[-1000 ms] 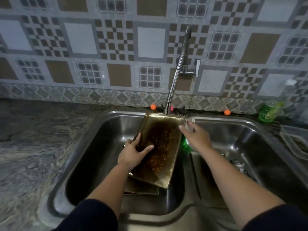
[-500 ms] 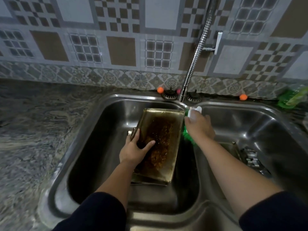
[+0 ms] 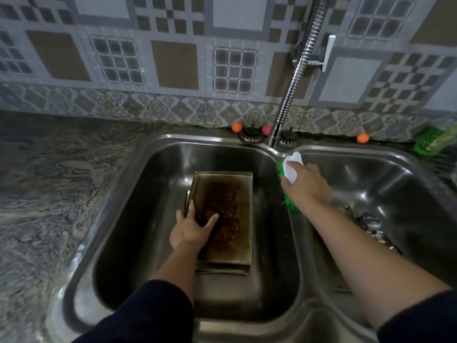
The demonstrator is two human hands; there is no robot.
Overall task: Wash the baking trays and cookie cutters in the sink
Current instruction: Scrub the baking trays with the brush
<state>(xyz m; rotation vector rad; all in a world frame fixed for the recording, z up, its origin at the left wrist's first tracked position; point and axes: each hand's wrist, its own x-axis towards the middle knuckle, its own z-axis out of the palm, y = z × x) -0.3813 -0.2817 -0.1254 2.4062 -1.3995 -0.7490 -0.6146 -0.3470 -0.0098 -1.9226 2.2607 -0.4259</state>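
From the head view, the left hand (image 3: pixel 191 229) rests on the near-left part of the top tray (image 3: pixel 223 214), fingers (image 3: pixel 190 209) curled over its left rim and thumb spread onto the burnt brown floor, so it pins the tray rather than lifts it. The tray lies flat in the left basin of the sink (image 3: pixel 138 194), its long axis running straight away from the person, and sits stacked on at least one more tray (image 3: pixel 222 270) whose edge shows beneath its near end.

The right hand (image 3: pixel 306 186) is closed around a brush (image 3: pixel 291 169), white handle poking out past the knuckles toward the tap (image 3: pixel 291 87), green bristles showing at the palm's left edge and below it. It hangs over the divider between the basins, just right of the tray's far right corner and clear of it.

So the dirty patch lies to the left of and nearer than the brush fingers; the scrubbing stroke, as I judge it, wants the brush carried left and down onto the crust, then worked along the tray's length. The left hand is the nearer one and already steadies the tray (its thumb sits in the brush's likely path). No water runs that I can see. Some metal pieces, perhaps cutters (image 3: pixel 371 225), lie in the right basin behind the right forearm; too blurred to be sure.
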